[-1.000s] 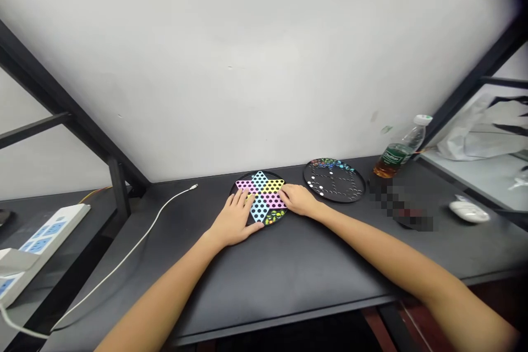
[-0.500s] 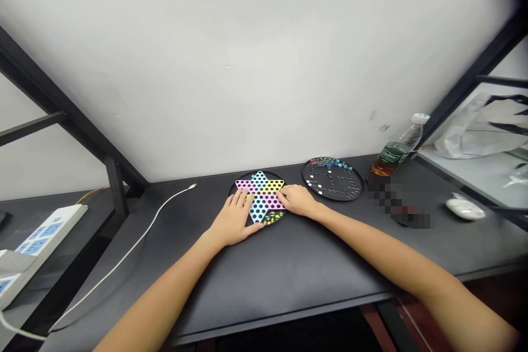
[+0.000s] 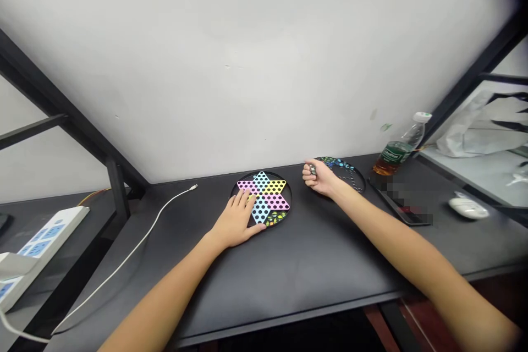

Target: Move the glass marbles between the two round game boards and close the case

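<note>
My left hand lies flat with fingers spread over the left side of a Chinese checkers board. This round black board has a pink, yellow and blue star full of holes. Yellow-green marbles sit in its rim nearest me. My right hand is raised at the near left of a second round black board, its fingers curled around glass marbles. Blue and green marbles line the far rim of that second board. The hand and wrist hide much of its left half.
At the right stand a tea bottle, a partly blurred phone and a white earphone case. A white cable runs down the left side of the black table. A power strip lies farther left.
My right hand has left the star board and moved right to the second board, now turned with marbles showing in its curled fingers. My left hand has stayed in place.
</note>
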{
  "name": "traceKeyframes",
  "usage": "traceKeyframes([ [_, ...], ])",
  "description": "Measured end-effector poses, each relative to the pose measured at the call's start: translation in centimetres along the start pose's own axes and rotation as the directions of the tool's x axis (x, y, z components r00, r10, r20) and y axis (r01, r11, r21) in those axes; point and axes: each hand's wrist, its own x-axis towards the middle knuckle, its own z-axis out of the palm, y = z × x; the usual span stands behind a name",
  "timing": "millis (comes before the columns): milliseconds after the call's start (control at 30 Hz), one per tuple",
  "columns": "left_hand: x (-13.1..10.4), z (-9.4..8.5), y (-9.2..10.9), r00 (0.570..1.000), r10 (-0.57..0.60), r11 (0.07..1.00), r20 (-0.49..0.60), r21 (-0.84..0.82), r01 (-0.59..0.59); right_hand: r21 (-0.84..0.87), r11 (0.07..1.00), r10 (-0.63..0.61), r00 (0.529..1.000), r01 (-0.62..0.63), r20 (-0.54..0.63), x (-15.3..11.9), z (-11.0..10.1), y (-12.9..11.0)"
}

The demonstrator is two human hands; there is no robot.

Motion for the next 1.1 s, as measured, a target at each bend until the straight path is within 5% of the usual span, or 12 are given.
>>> traceKeyframes([
  [167,0.0,-0.1,-0.1,1.000,-0.005,1.000,0.018,-0.002,0.005,0.179,0.983,0.042,0.999,-0.037,-0.025,0.2,-5.0,-3.4],
  [267,0.1,0.0,-0.1,1.000,-0.010,1.000,0.017,-0.006,0.010,-0.046,0.997,-0.073,0.971,0.064,-0.229,0.5,-7.9,-3.7],
  [333,0.1,0.1,-0.2,1.000,-0.010,1.000,0.013,-0.012,0.010,-0.398,0.911,-0.274,0.886,0.113,-0.375,0.6,-10.1,-3.7],
  [400,0.1,0.2,-0.2,1.000,-0.007,1.000,0.008,-0.017,0.008,-0.788,0.613,-0.510,0.788,0.051,-0.345,0.6,-12.1,-3.8],
  [467,0.1,0.3,-0.3,1.000,-0.006,1.000,0.004,-0.016,0.006,-0.973,0.217,-0.611,0.765,-0.082,-0.201,0.5,-13.6,-3.7],
  [567,0.0,0.3,-0.3,1.000,-0.004,1.000,0.005,-0.011,0.004,-0.960,-0.172,-0.559,0.824,-0.222,-0.091,0.6,-14.4,-3.1],
  [667,0.0,0.2,-0.3,1.000,-0.003,1.000,-0.003,-0.012,0.003,-0.901,-0.367,-0.464,0.885,-0.231,-0.038,1.0,-14.0,-2.1],
  [867,0.1,0.3,-0.3,1.000,-0.004,1.000,0.000,-0.003,0.004,-0.850,-0.470,-0.478,0.878,-0.237,0.020,1.5,-13.7,-1.0],
  [1100,0.0,0.6,-0.5,1.000,0.007,1.000,-0.028,-0.013,-0.008,-0.843,-0.489,-0.489,0.871,-0.223,0.053,1.6,-14.1,-0.9],
])
